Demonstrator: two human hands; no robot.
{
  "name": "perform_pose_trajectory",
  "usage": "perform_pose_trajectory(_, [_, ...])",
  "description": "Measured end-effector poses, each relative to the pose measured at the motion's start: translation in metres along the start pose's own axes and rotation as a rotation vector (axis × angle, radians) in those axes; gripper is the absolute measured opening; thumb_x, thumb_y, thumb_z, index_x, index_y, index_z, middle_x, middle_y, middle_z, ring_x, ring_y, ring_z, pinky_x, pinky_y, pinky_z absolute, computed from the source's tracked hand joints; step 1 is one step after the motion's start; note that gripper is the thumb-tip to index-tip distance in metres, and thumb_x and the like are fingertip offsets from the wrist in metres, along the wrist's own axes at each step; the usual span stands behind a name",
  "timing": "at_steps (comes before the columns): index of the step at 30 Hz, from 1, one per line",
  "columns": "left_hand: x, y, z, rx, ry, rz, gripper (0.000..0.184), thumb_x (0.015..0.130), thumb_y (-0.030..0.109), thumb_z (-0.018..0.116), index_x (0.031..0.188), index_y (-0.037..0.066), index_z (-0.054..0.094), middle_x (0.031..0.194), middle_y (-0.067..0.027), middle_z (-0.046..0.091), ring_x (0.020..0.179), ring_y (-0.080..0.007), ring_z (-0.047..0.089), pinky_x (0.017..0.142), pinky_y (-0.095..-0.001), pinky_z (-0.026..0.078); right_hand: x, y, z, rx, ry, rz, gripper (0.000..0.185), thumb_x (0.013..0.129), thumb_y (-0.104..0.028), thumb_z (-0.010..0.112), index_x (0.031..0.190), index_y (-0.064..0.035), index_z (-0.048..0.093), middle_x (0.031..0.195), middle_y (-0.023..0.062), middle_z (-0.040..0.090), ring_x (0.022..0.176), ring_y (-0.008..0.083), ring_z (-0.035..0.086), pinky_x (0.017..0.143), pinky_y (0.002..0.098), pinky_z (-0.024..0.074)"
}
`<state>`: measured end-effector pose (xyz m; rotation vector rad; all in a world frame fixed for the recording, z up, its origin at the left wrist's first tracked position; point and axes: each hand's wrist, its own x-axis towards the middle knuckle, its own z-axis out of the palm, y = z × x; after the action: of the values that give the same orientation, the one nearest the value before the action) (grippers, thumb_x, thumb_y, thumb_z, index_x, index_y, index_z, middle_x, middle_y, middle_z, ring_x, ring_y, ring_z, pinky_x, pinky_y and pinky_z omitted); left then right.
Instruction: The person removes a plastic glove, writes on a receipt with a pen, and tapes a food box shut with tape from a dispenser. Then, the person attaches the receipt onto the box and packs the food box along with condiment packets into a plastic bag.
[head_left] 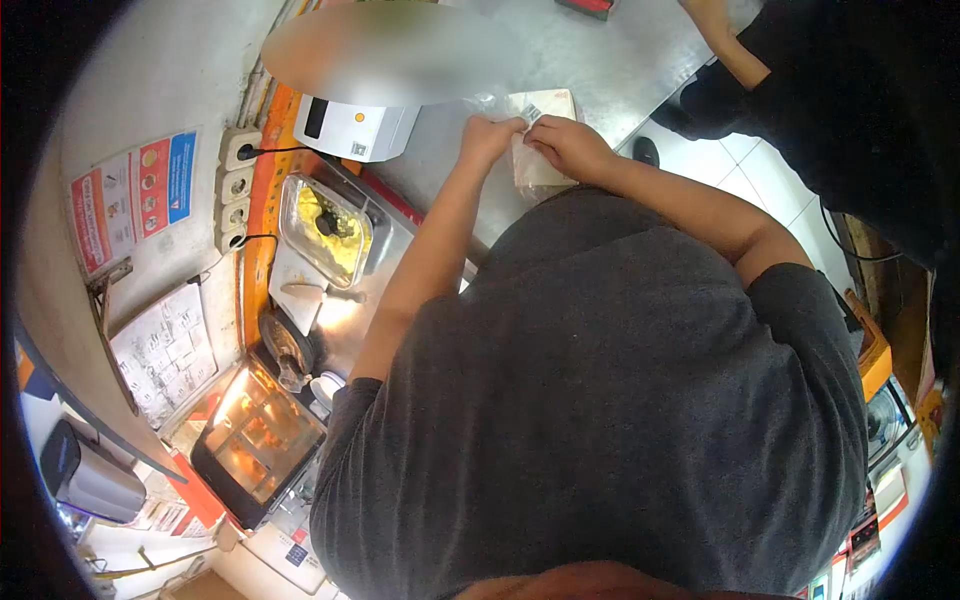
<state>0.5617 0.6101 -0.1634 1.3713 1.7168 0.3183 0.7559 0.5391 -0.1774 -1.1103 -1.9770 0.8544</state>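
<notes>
A cream, box-like packet [548,172] lies on the metal counter [610,62], with clear plastic around it and a small printed label [533,114] near its top. My left hand [490,142] pinches the plastic at the packet's upper left edge. Close beside it, my right hand [568,150] rests over the packet with fingers curled on the plastic by the label. The fingertips of both hands nearly meet.
A white label printer [355,128] stands left of my hands. Further left are a tray of yellow food [328,230], wall sockets [236,185] and a glowing oven [262,435]. Another person's arm [735,55] and dark clothing are at upper right.
</notes>
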Motion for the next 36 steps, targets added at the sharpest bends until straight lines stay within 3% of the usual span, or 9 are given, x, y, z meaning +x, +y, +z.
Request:
perform_pose_trajectory(6, [0.002, -0.006, 0.000, 0.035, 0.005, 0.228, 0.037, 0.070, 0.029, 0.085, 0.078, -0.005, 0.075, 0.072, -0.0147, 0.074, 0.065, -0.0216, 0.070, 0.061, -0.0367, 0.053, -0.005, 0.016, 0.011, 0.225, 0.079, 0.165, 0.013, 0.097, -0.014, 0.067, 0.107, -0.0065, 0.072, 0.102, 0.0083, 0.070, 0.094, 0.0261, 0.069, 0.080, 0.0377, 0.0553])
perform_pose_trajectory(8, [0.000, -0.001, -0.001, 0.026, -0.023, 0.195, 0.035, 0.071, 0.028, 0.085, 0.078, -0.005, 0.075, 0.072, -0.0143, 0.074, 0.065, -0.0211, 0.070, 0.060, -0.0368, 0.053, -0.002, 0.013, 0.009, 0.734, 0.066, 0.712, 0.015, 0.097, -0.015, 0.070, 0.108, -0.0045, 0.073, 0.093, 0.0054, 0.070, 0.085, 0.0156, 0.067, 0.075, 0.0316, 0.0548])
perform_pose_trajectory(11, [-0.003, 0.009, -0.004, 0.027, -0.084, 0.157, 0.033, 0.072, 0.026, 0.085, 0.078, -0.005, 0.075, 0.072, -0.0133, 0.074, 0.065, -0.0195, 0.070, 0.060, -0.0366, 0.053, -0.002, 0.018, 0.013, 1.031, 0.139, 0.793, 0.019, 0.098, -0.015, 0.072, 0.111, -0.0013, 0.073, 0.089, 0.0030, 0.069, 0.079, 0.0099, 0.063, 0.073, 0.0279, 0.0541])
perform_pose_trajectory(18, [-0.001, -0.002, 0.002, -0.057, -0.108, 0.240, 0.029, 0.079, 0.022, 0.085, 0.087, -0.004, 0.077, 0.079, -0.0106, 0.076, 0.067, -0.0159, 0.069, 0.060, -0.0340, 0.053, 0.002, 0.023, 0.017, 1.180, 0.177, 0.841, 0.023, 0.094, -0.010, 0.075, 0.112, 0.0010, 0.066, 0.089, 0.0049, 0.068, 0.074, 0.0114, 0.062, 0.070, 0.0268, 0.0534])
perform_pose_trajectory(23, [-0.008, 0.004, 0.004, -0.197, -0.136, 0.141, 0.025, 0.081, 0.016, 0.085, 0.098, -0.002, 0.078, 0.086, -0.0094, 0.076, 0.070, -0.0156, 0.070, 0.061, -0.0319, 0.054, 0.005, 0.021, 0.017, 1.191, 0.260, 0.837, 0.036, 0.090, -0.006, 0.077, 0.109, -0.0089, 0.046, 0.084, 0.0046, 0.066, 0.069, 0.0112, 0.059, 0.062, 0.0261, 0.0466])
perform_pose_trajectory(27, [0.001, -0.008, 0.009, -0.328, -0.194, 0.126, 0.024, 0.082, 0.014, 0.083, 0.101, -0.001, 0.078, 0.089, -0.0083, 0.076, 0.074, -0.0150, 0.071, 0.062, -0.0297, 0.055, 0.006, 0.023, 0.012, 1.091, 0.205, 0.823, 0.033, 0.092, -0.003, 0.075, 0.104, -0.0100, 0.045, 0.084, 0.0048, 0.067, 0.069, 0.0110, 0.058, 0.059, 0.0238, 0.0446])
perform_pose_trajectory(30, [-0.001, -0.010, 0.007, -0.374, -0.248, 0.162, 0.025, 0.085, 0.012, 0.080, 0.107, -0.001, 0.077, 0.095, -0.0077, 0.077, 0.078, -0.0155, 0.071, 0.064, -0.0295, 0.056, 0.005, 0.038, 0.023, 1.088, 0.122, 0.736, 0.037, 0.091, -0.003, 0.075, 0.103, -0.0083, 0.041, 0.094, 0.0116, 0.072, 0.078, 0.0119, 0.065, 0.063, 0.0249, 0.0501])
perform_pose_trajectory(32, [-0.001, -0.010, 0.005, -0.402, -0.262, 0.174, 0.027, 0.086, 0.012, 0.080, 0.109, 0.000, 0.076, 0.098, -0.0074, 0.077, 0.078, -0.0156, 0.071, 0.065, -0.0293, 0.056, 0.005, 0.046, 0.034, 1.086, 0.148, 0.508, 0.034, 0.092, -0.001, 0.073, 0.101, -0.0074, 0.040, 0.099, 0.0138, 0.073, 0.090, 0.0143, 0.069, 0.073, 0.0266, 0.0544])
perform_pose_trajectory(36, [0.007, -0.021, 0.003, -0.374, -0.305, 0.184, 0.033, 0.087, 0.016, 0.079, 0.115, 0.000, 0.074, 0.102, -0.0078, 0.077, 0.079, -0.0160, 0.071, 0.066, -0.0292, 0.057, 0.008, 0.042, 0.026, 0.950, 0.084, 0.570, 0.033, 0.093, 0.000, 0.072, 0.101, -0.0059, 0.040, 0.100, 0.0140, 0.072, 0.100, 0.0174, 0.070, 0.081, 0.0277, 0.0554])
